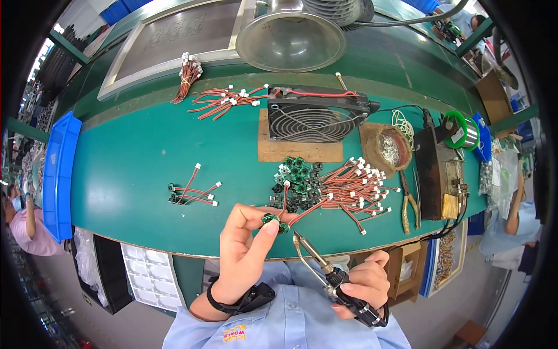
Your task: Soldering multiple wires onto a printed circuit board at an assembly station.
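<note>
My left hand (245,247) pinches small green circuit boards (283,228) between thumb and fingers, over the front of the green mat. Red and dark wires with white plugs run up from the held boards. My right hand (367,284) is wrapped round a black-handled soldering iron (332,276) with a thin metal tube beside its shaft. Its tip points up and left, close to the boards; whether it touches them I cannot tell. Just beyond lie a heap of loose boards (297,174) and a pile of wire leads (354,186). Several wired boards (174,195) lie to the left.
A black fan (314,119) stands on a wooden board (270,152). To the right are a solder pot (390,145), pliers (408,203), a dark soldering station (439,168) and a solder spool (463,131). A blue bin (58,174) stands at the left edge; a metal hood (290,43) is behind.
</note>
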Demonstrator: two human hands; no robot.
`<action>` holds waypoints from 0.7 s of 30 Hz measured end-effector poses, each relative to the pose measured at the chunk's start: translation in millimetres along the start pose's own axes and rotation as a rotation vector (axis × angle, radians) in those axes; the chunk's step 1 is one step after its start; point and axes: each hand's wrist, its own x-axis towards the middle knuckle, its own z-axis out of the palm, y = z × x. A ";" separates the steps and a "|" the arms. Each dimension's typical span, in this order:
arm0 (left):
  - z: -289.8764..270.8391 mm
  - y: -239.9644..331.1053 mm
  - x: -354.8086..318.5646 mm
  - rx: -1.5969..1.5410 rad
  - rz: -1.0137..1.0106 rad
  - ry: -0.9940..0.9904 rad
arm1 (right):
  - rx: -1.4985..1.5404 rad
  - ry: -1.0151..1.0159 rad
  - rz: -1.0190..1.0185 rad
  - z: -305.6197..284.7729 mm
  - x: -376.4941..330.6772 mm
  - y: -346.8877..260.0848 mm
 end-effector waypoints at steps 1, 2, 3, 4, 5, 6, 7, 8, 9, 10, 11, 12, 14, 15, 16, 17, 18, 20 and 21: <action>0.1 0.1 -0.2 -0.012 0.004 -0.001 | 0.010 -0.007 0.031 0.1 1.0 -1.0; -0.1 0.5 -0.2 -0.013 0.006 0.002 | 0.011 -0.009 0.029 0.5 1.5 -1.0; -0.1 1.1 -0.2 -0.011 0.012 -0.004 | 0.011 -0.007 0.020 1.1 2.0 -0.8; -0.3 1.7 -0.1 -0.009 0.019 -0.010 | 0.011 -0.005 0.010 1.7 2.4 -0.5; -0.5 1.8 -0.4 -0.006 0.025 -0.015 | 0.013 -0.002 0.002 2.2 2.4 0.1; -0.9 1.7 -0.7 -0.006 0.026 -0.013 | 0.014 -0.004 0.000 3.0 2.3 0.7; -1.4 1.5 -1.0 -0.001 0.025 -0.017 | -0.005 -0.007 -0.012 4.1 2.1 1.3; -1.8 1.2 -1.3 0.004 0.025 -0.022 | -0.023 -0.011 -0.024 5.2 1.9 1.8; -2.1 0.8 -1.5 0.010 0.024 -0.027 | -0.041 -0.014 -0.036 5.9 1.7 2.1; -2.3 0.8 -1.6 0.009 0.025 -0.028 | -0.043 -0.014 -0.037 6.1 1.8 1.8; -2.5 0.6 -1.8 0.013 0.026 -0.028 | -0.040 -0.008 -0.034 6.2 1.8 1.6; -2.6 0.4 -2.0 0.018 0.027 -0.028 | -0.038 -0.001 -0.030 6.2 1.8 1.4; -2.6 0.8 -2.2 0.023 0.028 -0.028 | -0.035 0.005 -0.027 5.4 2.0 0.4; -2.3 1.4 -2.1 0.037 0.034 -0.032 | -0.029 -0.009 -0.011 3.4 2.7 -1.4; -1.9 1.9 -1.9 0.050 0.040 -0.035 | -0.022 -0.023 0.006 1.4 3.4 -3.1; -1.7 2.1 -1.9 0.063 0.046 -0.038 | -0.016 -0.037 0.022 0.4 3.6 -3.9; -1.4 1.9 -1.9 0.063 0.046 -0.039 | -0.016 -0.036 0.023 0.8 3.1 -3.4; -1.2 0.6 -2.5 0.069 0.053 -0.031 | -0.053 -0.017 -0.026 3.1 1.5 -0.6; -1.3 -0.1 -2.7 0.073 0.056 -0.026 | -0.070 -0.008 -0.050 3.7 1.0 0.2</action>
